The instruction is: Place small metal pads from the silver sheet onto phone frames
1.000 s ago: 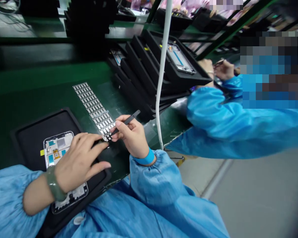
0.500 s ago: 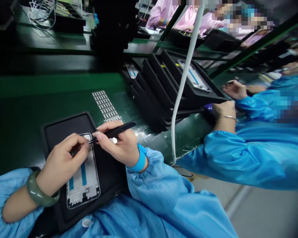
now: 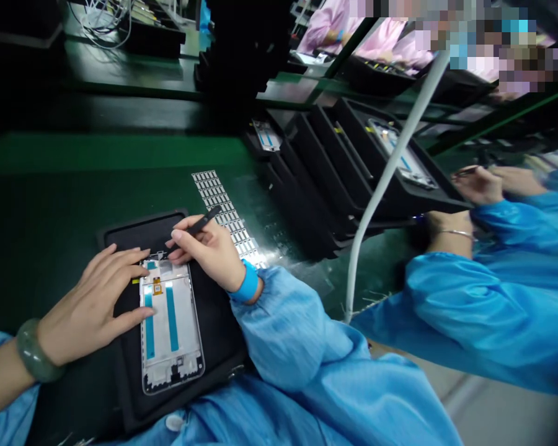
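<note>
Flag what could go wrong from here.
Tweezers in the right hand slant toward the phone frame; a slip might scratch it.
The left hand overlaps the frame's edge and could nudge it.
A sheet of small parts lies near the right sleeve, which could drag it.

Our hands: two, left hand (image 3: 93, 303) and right hand (image 3: 211, 251)
Phone frames: three; near frame (image 3: 186, 325), second frame (image 3: 266, 137) at its one o'clock, third frame (image 3: 411, 166) at two
Tweezers (image 3: 204, 222): one
Patterned sheet (image 3: 223, 210): we count one

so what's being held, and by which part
The right hand holds the black tweezers toward their tips, back end sticking out. The left hand grips nothing, spread partly over the phone frame.
</note>
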### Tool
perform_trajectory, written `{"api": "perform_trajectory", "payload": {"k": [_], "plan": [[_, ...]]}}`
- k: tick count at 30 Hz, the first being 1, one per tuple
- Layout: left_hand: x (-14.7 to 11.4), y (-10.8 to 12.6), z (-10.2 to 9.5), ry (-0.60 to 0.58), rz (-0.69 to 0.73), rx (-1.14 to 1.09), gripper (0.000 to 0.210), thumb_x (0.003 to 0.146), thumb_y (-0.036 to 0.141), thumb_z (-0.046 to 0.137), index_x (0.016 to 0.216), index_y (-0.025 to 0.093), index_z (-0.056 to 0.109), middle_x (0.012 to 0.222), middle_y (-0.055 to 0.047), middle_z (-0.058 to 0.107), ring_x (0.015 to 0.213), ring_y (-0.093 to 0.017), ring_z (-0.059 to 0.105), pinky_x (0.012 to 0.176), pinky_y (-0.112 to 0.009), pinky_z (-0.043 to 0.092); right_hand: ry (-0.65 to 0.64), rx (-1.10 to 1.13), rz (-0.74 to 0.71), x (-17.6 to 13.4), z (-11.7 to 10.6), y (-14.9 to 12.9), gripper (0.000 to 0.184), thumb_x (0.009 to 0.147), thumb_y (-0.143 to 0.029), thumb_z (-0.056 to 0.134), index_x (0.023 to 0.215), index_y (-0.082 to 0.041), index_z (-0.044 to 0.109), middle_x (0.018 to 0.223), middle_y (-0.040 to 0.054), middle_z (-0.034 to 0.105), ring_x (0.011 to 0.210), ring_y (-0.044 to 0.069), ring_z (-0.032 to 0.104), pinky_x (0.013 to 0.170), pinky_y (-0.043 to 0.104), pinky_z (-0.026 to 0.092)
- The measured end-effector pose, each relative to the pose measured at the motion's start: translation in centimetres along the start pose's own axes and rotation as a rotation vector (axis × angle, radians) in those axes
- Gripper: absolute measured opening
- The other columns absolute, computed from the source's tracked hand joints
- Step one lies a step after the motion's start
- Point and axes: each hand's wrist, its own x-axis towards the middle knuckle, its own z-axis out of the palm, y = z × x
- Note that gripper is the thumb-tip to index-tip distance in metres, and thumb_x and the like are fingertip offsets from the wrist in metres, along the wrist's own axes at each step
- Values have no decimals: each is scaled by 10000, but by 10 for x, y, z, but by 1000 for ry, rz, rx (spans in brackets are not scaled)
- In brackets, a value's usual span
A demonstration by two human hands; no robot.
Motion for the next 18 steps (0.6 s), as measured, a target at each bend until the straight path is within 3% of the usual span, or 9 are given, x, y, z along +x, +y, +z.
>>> {"api": "perform_trajectory", "payload": {"k": [18], "plan": [[-4, -1, 4, 38, -9, -10, 481, 786, 504, 595, 1114, 169, 489, 1256, -121, 516, 1236, -262, 441, 1117, -528, 231, -43, -224, -23, 6, 8, 17, 278, 739, -394, 679, 884, -182, 574, 688, -26, 625, 607, 115, 680, 568, 212, 567]]}}
